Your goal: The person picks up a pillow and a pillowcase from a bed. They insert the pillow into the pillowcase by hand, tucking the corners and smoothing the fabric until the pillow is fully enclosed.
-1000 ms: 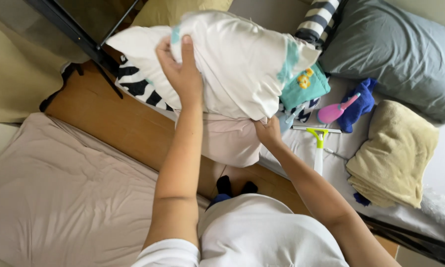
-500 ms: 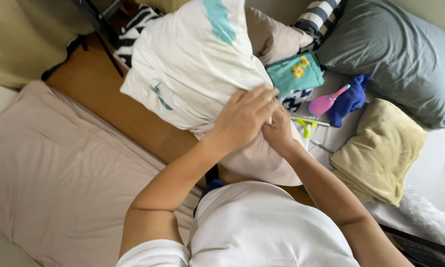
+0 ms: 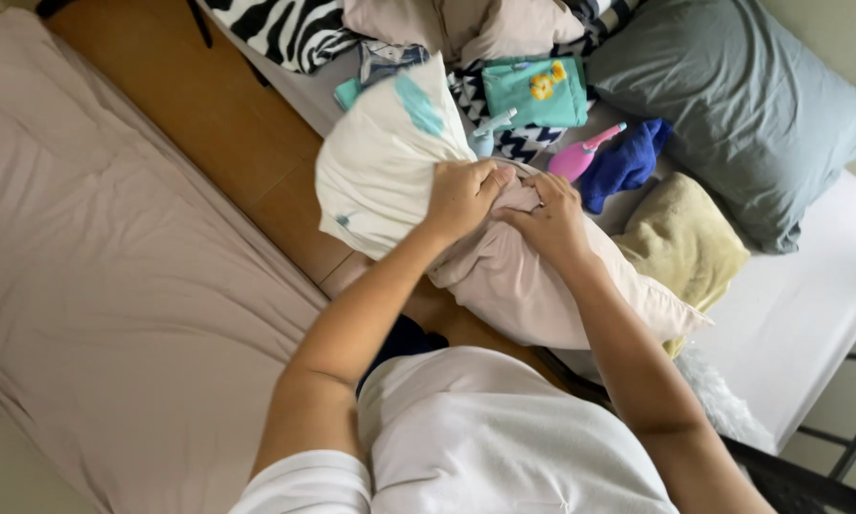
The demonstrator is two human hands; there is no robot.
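A: State of the hands?
B: Left hand point(image 3: 463, 197) bunches the white cover point(image 3: 380, 167); right hand point(image 3: 549, 217) pins the pinkish pillow point(image 3: 532, 290), steadying it.
A: Location?
B: Bed's point(image 3: 808, 286) near edge, grey pillow point(image 3: 732, 105) far right.

Pillow point(image 3: 504, 286) lies between mattress point(image 3: 114, 286) at left and towel point(image 3: 680, 238) at right.
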